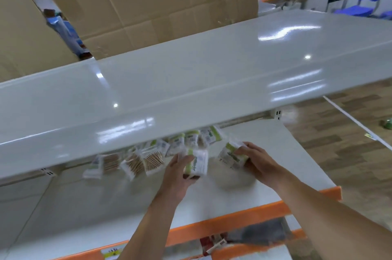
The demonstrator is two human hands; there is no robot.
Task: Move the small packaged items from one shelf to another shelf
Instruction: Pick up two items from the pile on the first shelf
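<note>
Under the glossy top shelf: both hands lifting packets

Left hand (180,171) curls its fingers round one small green-and-white plastic packet (196,164); right hand (257,164) pinches another packet (230,154) just above the white orange-edged middle shelf (265,206). More packets (148,159) wait behind. Pick-up step, I judge; next, draw both clear of the white upper shelf (191,81)

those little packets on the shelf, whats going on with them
A person reaches under the glossy top shelf, each hand holding a packet. The left hand holds one green-and-white packet; the right hand grips another. More packets sit in a row at the back of the white shelf with the orange edge.
</note>
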